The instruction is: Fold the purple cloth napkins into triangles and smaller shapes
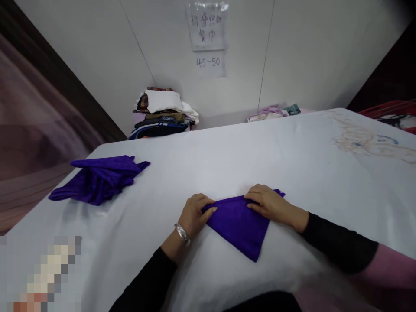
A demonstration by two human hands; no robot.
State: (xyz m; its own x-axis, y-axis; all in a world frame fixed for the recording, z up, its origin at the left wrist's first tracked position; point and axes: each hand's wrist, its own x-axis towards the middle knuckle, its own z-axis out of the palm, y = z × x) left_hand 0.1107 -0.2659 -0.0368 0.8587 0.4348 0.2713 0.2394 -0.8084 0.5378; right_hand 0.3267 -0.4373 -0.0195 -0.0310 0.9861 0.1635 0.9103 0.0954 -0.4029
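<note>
A purple cloth napkin lies folded into a triangle on the white table cover, its point toward me. My left hand, with a silver bracelet on the wrist, pinches the napkin's left corner with curled fingers. My right hand rests on the napkin's upper right edge, fingers bent and pressing down on the fold. Both arms wear black sleeves.
A loose pile of purple napkins sits at the table's left. Beyond the far edge, a stack of folded fabrics stands against the wall, with more cloth to its right. A red basket is at the far right.
</note>
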